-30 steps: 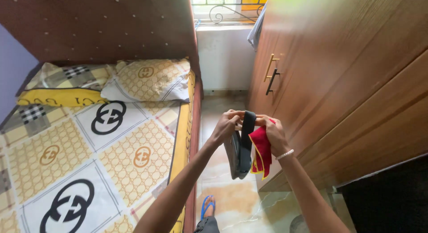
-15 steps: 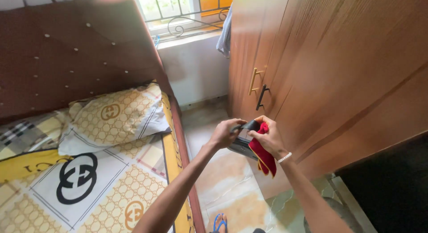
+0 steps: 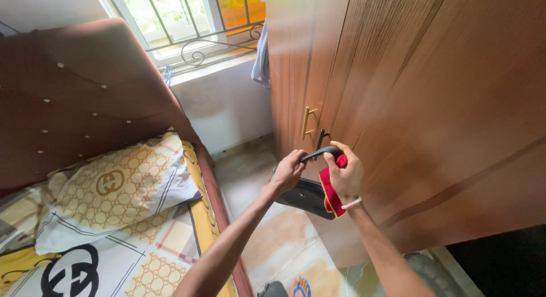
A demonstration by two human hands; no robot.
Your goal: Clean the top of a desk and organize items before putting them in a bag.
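- The bed (image 3: 142, 257) with its patterned cover and the pillow (image 3: 114, 189) now fill only the lower left of the view, where a second ago the bed took up most of the left half. The padded brown headboard (image 3: 85, 92) and the barred window (image 3: 187, 24) stand larger and nearer, so the head has turned up and toward the wall.
- The left hand (image 3: 289, 173) has its fingers closed around the near end of the black strap (image 3: 321, 153). A second ago the hands were further from the cupboard, with the strap hanging looped between them.
- The dark bag (image 3: 307, 197) hangs just under both hands, above the tiled floor (image 3: 273, 240). It now sits flatter than before, when it hung upright.
- The right hand (image 3: 346, 175) grips the far end of the strap together with a red cloth with yellow edging (image 3: 331, 197), which hangs bunched from the palm.
- Both hands have risen and moved close to the wooden wardrobe (image 3: 432, 104), just beside its gold handle (image 3: 307, 122) and black handle (image 3: 321, 139). The strap end looks near the black handle, but I cannot tell whether it touches.
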